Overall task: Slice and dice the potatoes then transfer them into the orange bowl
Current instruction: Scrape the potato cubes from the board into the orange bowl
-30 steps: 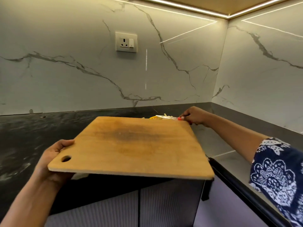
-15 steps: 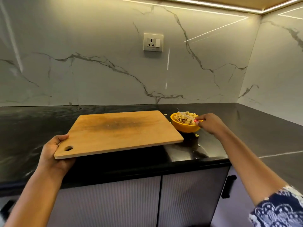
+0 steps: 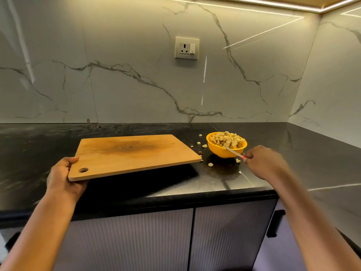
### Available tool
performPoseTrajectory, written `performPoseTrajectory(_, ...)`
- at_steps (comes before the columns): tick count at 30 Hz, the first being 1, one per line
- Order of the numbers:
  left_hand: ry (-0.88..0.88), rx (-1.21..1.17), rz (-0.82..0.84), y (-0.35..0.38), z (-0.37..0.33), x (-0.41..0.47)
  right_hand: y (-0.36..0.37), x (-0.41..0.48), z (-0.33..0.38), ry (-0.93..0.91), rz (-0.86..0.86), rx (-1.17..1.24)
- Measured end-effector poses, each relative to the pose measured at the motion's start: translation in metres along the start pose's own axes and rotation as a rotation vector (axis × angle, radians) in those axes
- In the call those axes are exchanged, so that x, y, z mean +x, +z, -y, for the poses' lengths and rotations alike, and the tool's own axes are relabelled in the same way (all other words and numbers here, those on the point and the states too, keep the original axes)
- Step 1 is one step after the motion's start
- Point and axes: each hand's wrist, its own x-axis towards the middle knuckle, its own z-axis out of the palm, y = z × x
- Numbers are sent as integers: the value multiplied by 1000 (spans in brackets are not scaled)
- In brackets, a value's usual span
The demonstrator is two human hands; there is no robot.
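Note:
An orange bowl [image 3: 218, 151] heaped with diced potato [image 3: 227, 139] stands on the black counter. A bare wooden cutting board [image 3: 132, 153] hangs just above the counter, left of the bowl. My left hand [image 3: 62, 177] grips its near left corner by the hanging hole. My right hand [image 3: 263, 163] holds a knife [image 3: 233, 151] with a red handle, and the blade tip rests at the bowl's near rim. A few loose potato cubes [image 3: 204, 146] lie on the counter around the bowl.
The black stone counter [image 3: 293, 149] runs into a corner at the right, backed by marble walls. A wall socket [image 3: 187, 48] sits above the board. Grey cabinet doors [image 3: 136, 241] with a black handle are below the counter edge.
The board has come down from a tilt over the bowl and moved left to lie nearly flat. The bowl is now fully in sight. My right hand has drawn the knife back to the bowl's rim.

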Motion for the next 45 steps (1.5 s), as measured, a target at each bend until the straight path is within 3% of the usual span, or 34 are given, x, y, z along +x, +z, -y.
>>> performPoseTrajectory(6,31,41,-62,-6,-7,6,-22,-28,54,-235,10,120)
performPoseTrajectory(10,69,104,-48,-7,-11,3,9,-18,114,-425,46,293)
performPoseTrajectory(15,38,315,4,-11,-22,7,62,-5,166,-503,44,284)
performPoseTrajectory(18,102,596,-39,-12,-24,15,76,0,174,-499,52,267)
performPoseTrajectory(22,364,1229,-186,-12,-25,33,91,6,177,-507,39,272)
performPoseTrajectory(24,381,1459,-204,-10,-30,40,96,9,177,-513,27,268)
performPoseTrajectory(28,328,1710,-205,-2,-29,51,100,15,182,-516,24,281)
performPoseTrajectory(35,445,1994,-249,10,4,43,111,14,192,-491,83,297)
performPoseTrajectory(38,510,2075,-224,21,14,39,98,17,168,-441,33,341)
performPoseTrajectory(42,584,2009,-118,43,28,40,58,41,84,-148,-437,340)
performPoseTrajectory(43,563,2005,-81,46,31,44,48,50,62,-13,-467,330)
performPoseTrajectory(45,459,2011,-4,52,38,56,39,73,21,227,-320,352)
